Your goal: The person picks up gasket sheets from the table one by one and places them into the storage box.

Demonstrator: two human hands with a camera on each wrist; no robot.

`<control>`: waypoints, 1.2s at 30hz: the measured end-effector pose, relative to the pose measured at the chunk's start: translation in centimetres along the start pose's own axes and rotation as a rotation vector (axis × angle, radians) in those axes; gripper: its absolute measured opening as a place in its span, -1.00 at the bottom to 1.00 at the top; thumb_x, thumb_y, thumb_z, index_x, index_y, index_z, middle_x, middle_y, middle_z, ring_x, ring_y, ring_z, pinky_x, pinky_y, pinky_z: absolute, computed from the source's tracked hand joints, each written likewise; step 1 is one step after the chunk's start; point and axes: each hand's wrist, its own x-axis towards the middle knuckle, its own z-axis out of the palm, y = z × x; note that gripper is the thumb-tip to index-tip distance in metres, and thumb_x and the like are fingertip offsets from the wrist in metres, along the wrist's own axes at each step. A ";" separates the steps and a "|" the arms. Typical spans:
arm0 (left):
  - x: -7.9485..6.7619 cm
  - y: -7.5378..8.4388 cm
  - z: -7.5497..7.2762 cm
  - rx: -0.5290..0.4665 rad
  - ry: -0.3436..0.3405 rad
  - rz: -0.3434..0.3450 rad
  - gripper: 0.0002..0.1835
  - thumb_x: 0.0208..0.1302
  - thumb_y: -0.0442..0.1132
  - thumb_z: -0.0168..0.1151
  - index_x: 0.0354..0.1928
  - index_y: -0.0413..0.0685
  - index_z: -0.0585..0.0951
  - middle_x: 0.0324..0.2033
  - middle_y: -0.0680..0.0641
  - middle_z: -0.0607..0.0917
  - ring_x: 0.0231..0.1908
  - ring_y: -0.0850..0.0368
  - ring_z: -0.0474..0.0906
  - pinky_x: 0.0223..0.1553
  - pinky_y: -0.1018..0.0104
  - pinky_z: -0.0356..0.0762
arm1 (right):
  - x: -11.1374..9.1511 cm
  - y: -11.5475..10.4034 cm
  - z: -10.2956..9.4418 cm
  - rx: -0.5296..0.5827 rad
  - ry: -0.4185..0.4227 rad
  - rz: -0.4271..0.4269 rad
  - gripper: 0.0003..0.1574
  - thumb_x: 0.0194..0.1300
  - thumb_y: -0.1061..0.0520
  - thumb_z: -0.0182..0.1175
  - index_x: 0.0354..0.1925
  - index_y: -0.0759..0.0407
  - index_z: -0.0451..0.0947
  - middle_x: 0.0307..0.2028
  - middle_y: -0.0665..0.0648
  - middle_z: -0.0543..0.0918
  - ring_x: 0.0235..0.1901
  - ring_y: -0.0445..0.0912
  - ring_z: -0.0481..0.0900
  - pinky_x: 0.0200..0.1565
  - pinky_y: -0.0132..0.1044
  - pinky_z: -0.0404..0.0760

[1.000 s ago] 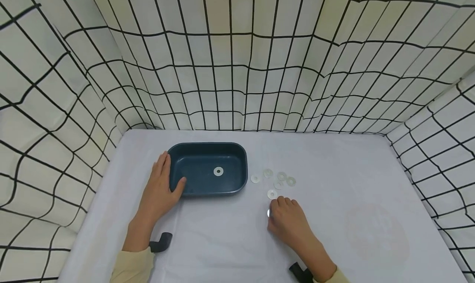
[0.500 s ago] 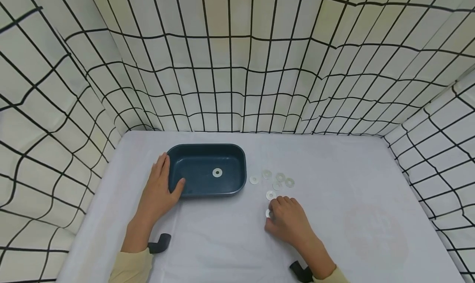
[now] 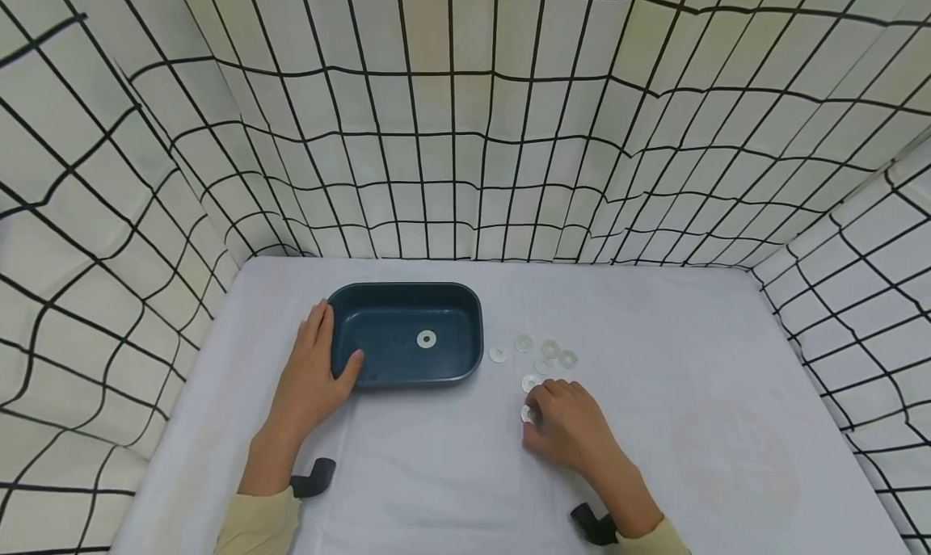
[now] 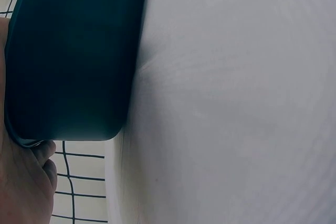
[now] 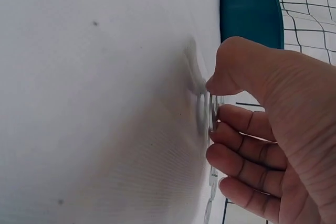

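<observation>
My left hand grips the left end of a dark blue-green tray, thumb over the near rim and fingers along the outer wall. In the left wrist view the fingers bend at the tray's end. A pale washer lies flat inside. My right hand pinches another washer between thumb and fingers, close to the cloth; the right wrist view shows that washer edge-on. Just beyond the fingertips lies a partly covered washer. Several more translucent washers lie right of the tray.
A white cloth covers the table. Black-gridded white walls enclose it at the back and sides. Dark wrist-worn pieces sit by both wrists.
The right hand has shifted slightly, and more of the washer at its fingertips shows now. The left hand and the tray have stayed in place.
</observation>
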 end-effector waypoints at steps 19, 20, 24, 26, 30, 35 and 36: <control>0.1 0.0 0.0 -0.001 -0.016 -0.008 -0.06 0.46 0.08 0.10 0.60 -0.23 -0.12 0.62 -0.25 -0.07 0.61 -0.27 -0.11 0.65 -0.02 -0.17 | 2.4 -0.1 -1.3 0.037 -0.046 -0.025 -0.80 0.01 0.01 0.38 -0.32 -0.02 0.66 -0.44 -0.14 0.58 -0.41 -0.28 0.44 -0.29 -0.37 0.54; 0.1 -0.1 0.0 -0.001 -0.018 -0.010 -0.06 0.46 0.08 0.10 0.60 -0.22 -0.13 0.62 -0.24 -0.07 0.61 -0.26 -0.12 0.65 -0.02 -0.17 | 2.6 -0.1 -1.3 0.039 -0.047 -0.028 -0.80 0.01 0.01 0.38 -0.31 -0.02 0.66 -0.43 -0.14 0.58 -0.40 -0.28 0.44 -0.30 -0.38 0.54; 0.0 -0.1 -0.1 0.001 -0.018 -0.011 -0.06 0.46 0.08 0.09 0.61 -0.22 -0.12 0.61 -0.25 -0.06 0.61 -0.25 -0.12 0.64 -0.04 -0.14 | 3.2 0.0 -1.5 0.036 -0.025 -0.050 -0.80 0.01 0.03 0.38 -0.31 -0.01 0.66 -0.42 -0.13 0.59 -0.40 -0.27 0.44 -0.31 -0.39 0.53; 0.0 0.0 -0.1 -0.001 -0.019 -0.012 -0.06 0.46 0.08 0.09 0.61 -0.22 -0.12 0.61 -0.25 -0.05 0.61 -0.25 -0.12 0.64 -0.06 -0.13 | 3.5 0.0 -1.6 0.036 -0.005 -0.066 -0.79 0.00 0.04 0.39 -0.32 0.00 0.66 -0.43 -0.12 0.59 -0.40 -0.26 0.44 -0.30 -0.37 0.52; 0.1 0.2 -0.2 -0.008 -0.021 -0.013 -0.07 0.45 0.06 0.11 0.60 -0.24 -0.10 0.61 -0.27 -0.04 0.60 -0.28 -0.11 0.62 -0.11 -0.10 | 4.1 -0.1 -1.8 0.044 0.008 -0.090 -0.79 0.00 0.06 0.39 -0.31 0.02 0.66 -0.42 -0.10 0.61 -0.40 -0.24 0.43 -0.25 -0.33 0.52; 0.0 0.2 -0.2 -0.005 -0.021 -0.018 -0.07 0.45 0.05 0.11 0.60 -0.24 -0.10 0.61 -0.27 -0.04 0.60 -0.28 -0.11 0.61 -0.13 -0.08 | 4.9 -0.3 -1.8 0.039 -0.017 -0.109 -0.79 0.06 0.05 0.37 -0.26 0.01 0.67 -0.38 -0.09 0.64 -0.35 -0.22 0.49 -0.16 -0.32 0.57; 0.0 0.2 -0.2 -0.004 -0.021 -0.019 -0.07 0.45 0.05 0.11 0.60 -0.23 -0.10 0.61 -0.27 -0.04 0.60 -0.28 -0.11 0.62 -0.12 -0.08 | 5.1 -0.3 -1.8 0.037 -0.021 -0.113 -0.79 0.07 0.05 0.37 -0.25 0.01 0.67 -0.37 -0.09 0.64 -0.34 -0.21 0.50 -0.14 -0.32 0.57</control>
